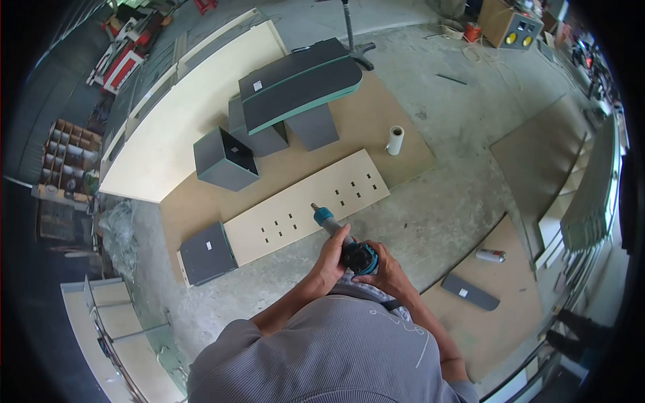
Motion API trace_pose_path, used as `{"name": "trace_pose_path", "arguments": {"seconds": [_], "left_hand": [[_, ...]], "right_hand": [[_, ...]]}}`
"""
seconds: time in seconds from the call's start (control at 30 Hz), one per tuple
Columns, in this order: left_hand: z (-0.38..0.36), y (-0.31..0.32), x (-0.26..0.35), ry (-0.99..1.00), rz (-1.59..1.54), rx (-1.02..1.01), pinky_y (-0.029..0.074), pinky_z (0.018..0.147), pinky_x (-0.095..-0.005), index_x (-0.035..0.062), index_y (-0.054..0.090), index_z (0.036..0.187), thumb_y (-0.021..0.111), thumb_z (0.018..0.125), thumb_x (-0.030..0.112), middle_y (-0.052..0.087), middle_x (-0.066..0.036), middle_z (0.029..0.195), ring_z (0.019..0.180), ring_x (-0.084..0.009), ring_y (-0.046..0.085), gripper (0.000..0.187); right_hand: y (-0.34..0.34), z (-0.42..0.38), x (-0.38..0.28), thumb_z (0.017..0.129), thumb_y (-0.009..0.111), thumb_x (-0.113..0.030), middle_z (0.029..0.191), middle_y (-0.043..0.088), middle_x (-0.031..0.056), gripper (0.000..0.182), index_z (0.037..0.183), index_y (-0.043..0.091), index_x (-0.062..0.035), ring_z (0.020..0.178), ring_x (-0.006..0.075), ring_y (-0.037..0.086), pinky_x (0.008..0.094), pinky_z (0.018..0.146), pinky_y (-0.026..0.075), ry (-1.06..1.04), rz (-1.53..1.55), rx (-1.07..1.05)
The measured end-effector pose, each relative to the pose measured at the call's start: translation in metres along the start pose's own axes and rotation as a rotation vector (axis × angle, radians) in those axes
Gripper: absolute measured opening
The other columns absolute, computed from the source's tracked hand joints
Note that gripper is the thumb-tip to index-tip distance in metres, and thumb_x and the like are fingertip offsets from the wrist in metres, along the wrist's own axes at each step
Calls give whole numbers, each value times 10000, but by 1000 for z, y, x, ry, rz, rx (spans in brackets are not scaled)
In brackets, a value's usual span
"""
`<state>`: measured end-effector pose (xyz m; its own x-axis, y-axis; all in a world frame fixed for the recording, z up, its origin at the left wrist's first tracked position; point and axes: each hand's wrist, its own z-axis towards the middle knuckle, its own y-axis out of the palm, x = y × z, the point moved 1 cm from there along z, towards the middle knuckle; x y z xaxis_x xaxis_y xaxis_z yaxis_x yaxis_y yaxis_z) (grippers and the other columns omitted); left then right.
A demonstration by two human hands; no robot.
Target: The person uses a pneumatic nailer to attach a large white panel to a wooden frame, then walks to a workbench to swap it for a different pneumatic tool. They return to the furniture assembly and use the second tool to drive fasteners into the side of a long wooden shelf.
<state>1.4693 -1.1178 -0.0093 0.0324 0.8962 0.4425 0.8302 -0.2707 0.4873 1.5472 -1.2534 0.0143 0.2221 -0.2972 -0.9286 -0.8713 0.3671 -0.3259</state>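
L hand [331, 257] raised in front of chest, fingers curled shut round tool, thumb side up. R hand [384, 270] just beside it, closed on same tool from other side. Both forearms bare, elbows bent, converging at centre. Hands nearly touching.

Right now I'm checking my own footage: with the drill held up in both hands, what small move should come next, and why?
Probably lower the drill toward the cream panel. Both the left hand and the right hand grip it, its bit hangs above the panel's near edge, apart from the surface, and the rectangular slots lie just beyond.
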Motion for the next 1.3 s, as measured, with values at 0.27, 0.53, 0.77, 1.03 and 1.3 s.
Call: {"name": "trace_pose_path", "arguments": {"seconds": [0.27, 0.53, 0.77, 1.03, 1.3], "left_hand": [[66, 104, -21, -10, -29, 67, 496, 608, -270, 75, 480, 911, 638, 803, 291, 545, -38, 749, 649, -130, 558, 289], [182, 244, -24, -34, -84, 77, 488, 584, -284, 85, 493, 893, 658, 781, 311, 523, -36, 709, 621, -138, 538, 301], [257, 376, 9, -11, -155, 47, 491, 582, -294, 75, 479, 909, 664, 774, 323, 523, -39, 715, 624, -145, 544, 338], [298, 444, 56, 69, -170, 64, 485, 623, -273, 82, 477, 880, 591, 837, 304, 534, -32, 733, 651, -130, 553, 253], [374, 519, 78, 168, -363, 62, 478, 642, -286, 87, 508, 826, 577, 853, 276, 530, -19, 713, 661, -127, 553, 203]], "right_hand": [[-107, 37, 43, 548, 816, -333, 1150, 502, 162, 868, 1235, 375, -40, 1102, 330, 485, 381, 926, 401, 30, -3, 6], [-262, 119, 80, 550, 820, -309, 1176, 495, 168, 870, 1239, 368, -27, 1118, 322, 476, 377, 937, 392, 115, -113, -19], [-403, 211, 95, 538, 830, -305, 1173, 502, 170, 890, 1250, 366, -43, 1133, 309, 470, 369, 948, 388, 94, -118, -102], [-466, 292, 103, 567, 804, -348, 1148, 493, 158, 856, 1247, 378, -49, 1105, 319, 480, 382, 919, 407, 23, -123, -176], [-559, 398, 134, 576, 797, -398, 1175, 496, 177, 892, 1263, 362, -32, 1143, 313, 460, 373, 955, 377, -32, -107, -430]]}}
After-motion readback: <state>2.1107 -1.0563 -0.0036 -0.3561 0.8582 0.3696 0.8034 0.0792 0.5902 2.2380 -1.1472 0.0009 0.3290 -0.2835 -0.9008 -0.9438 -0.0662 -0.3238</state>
